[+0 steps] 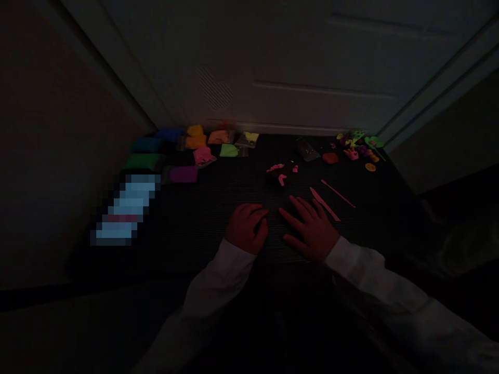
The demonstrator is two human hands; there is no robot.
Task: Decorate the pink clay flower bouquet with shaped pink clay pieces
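Dim light covers the scene. My left hand [246, 227] rests on the dark table [195, 223], its fingers loosely curved and the thumb apart, with no object visible in it. Flat on the tabletop lies my right hand [312, 228], fingers spread and nothing held. Just beyond both hands stands a small dark shape with pink pieces [282, 179]; its details are lost in the dark. Close to my right fingertips is a pink plastic knife [325, 204]. A thin pink stick tool [338, 194] lies beside it, farther right.
Several bags of coloured modelling clay [183, 174] line the back left. A blurred lit screen [127, 210] lies at the left edge. At the back right are small colourful clay pieces [360, 145], a red lump [329, 158] and a clear packet [306, 149]. A pale panelled surface [312, 67] rises behind.
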